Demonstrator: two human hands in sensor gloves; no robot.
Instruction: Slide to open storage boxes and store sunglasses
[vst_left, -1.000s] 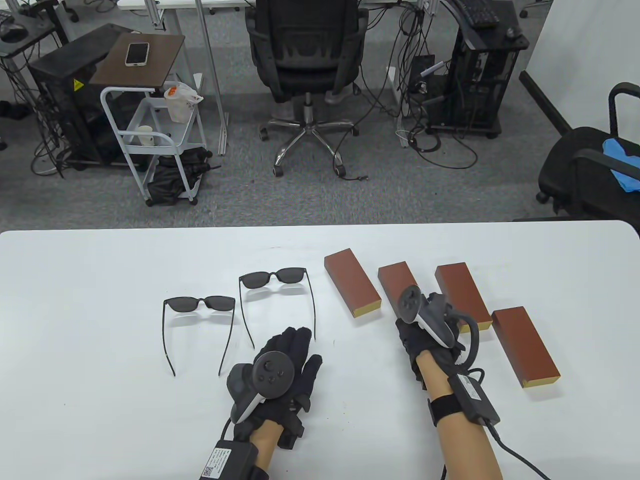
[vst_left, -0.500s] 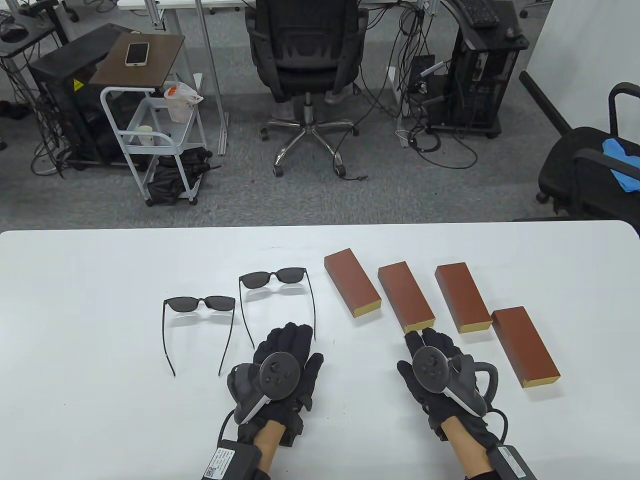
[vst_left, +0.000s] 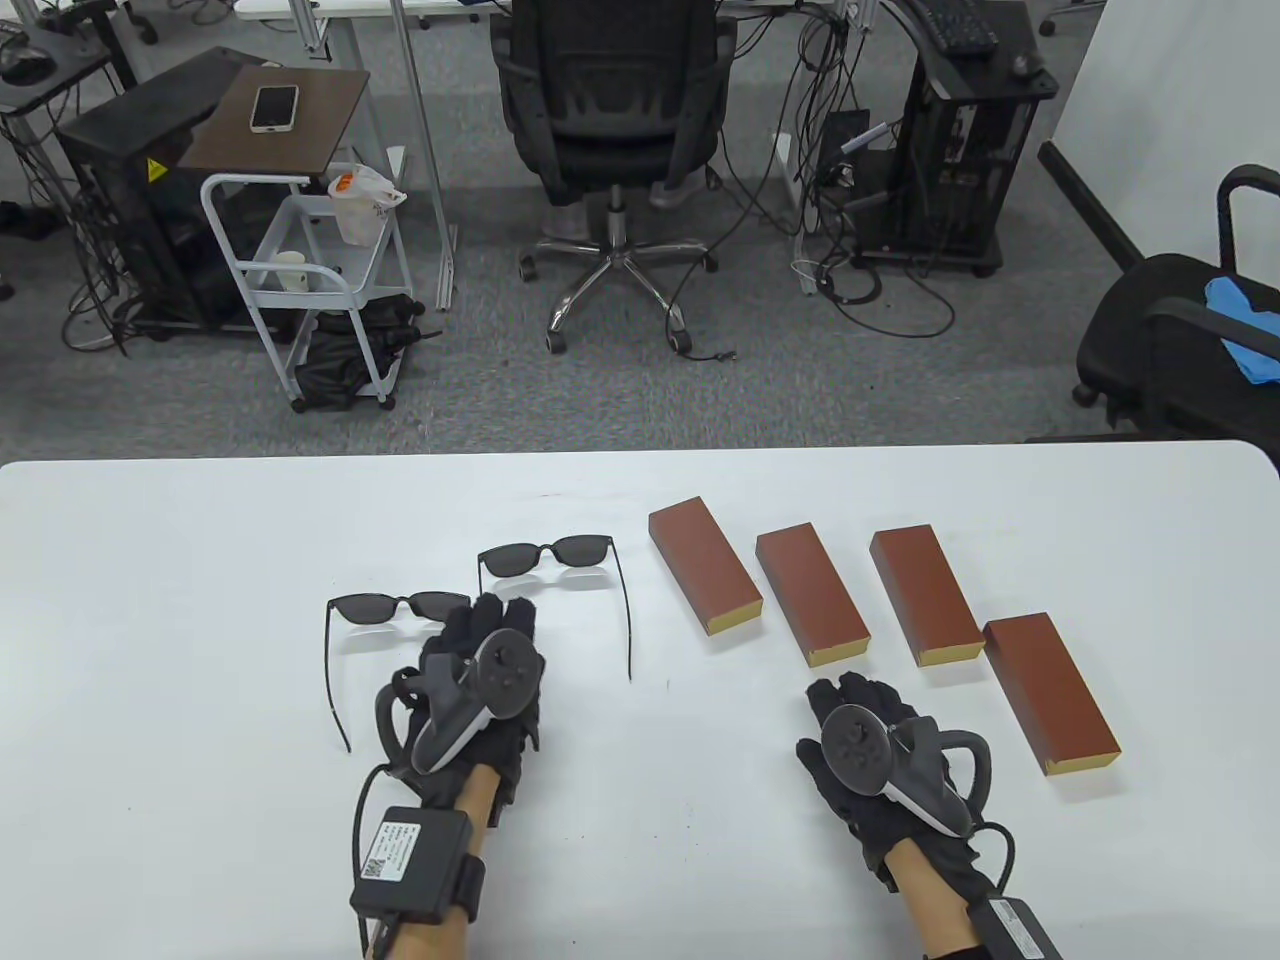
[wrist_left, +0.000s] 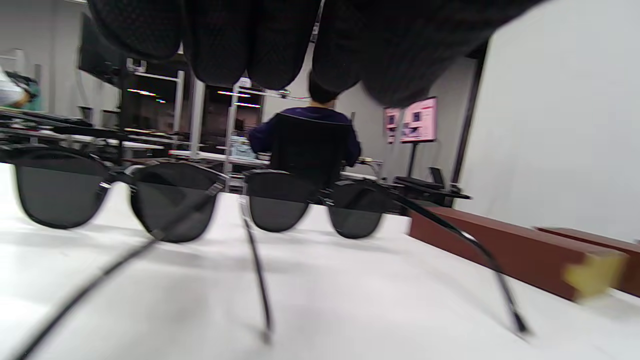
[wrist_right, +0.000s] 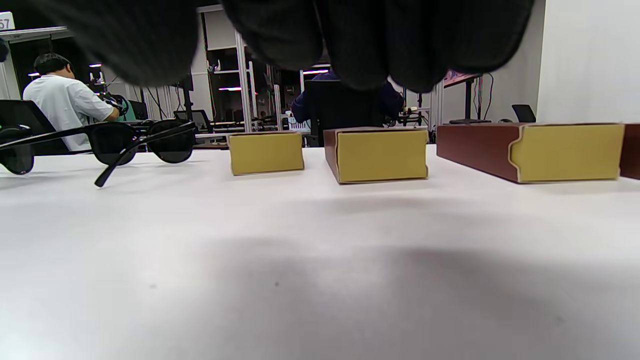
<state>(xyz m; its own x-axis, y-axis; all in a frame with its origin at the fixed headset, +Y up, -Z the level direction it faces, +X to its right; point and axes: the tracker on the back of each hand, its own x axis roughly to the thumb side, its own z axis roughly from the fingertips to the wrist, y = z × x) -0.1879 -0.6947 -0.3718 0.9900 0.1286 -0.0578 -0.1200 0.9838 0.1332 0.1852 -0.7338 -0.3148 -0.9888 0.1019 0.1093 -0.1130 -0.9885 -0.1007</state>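
Left hand (vst_left: 480, 670) covers inner temple arms of both sunglasses; contact and finger pose unreadable, wrist view blurred. White table (vst_left: 200, 820), grey carpet, office chair beyond. Two sunglasses: left pair (vst_left: 400, 606), right pair (vst_left: 546, 555), both left of boxes. Four brown storage boxes (vst_left: 810, 596), closed, yellow ends near. Right hand (vst_left: 870, 750) flat on table just below second box, fingers relaxed.
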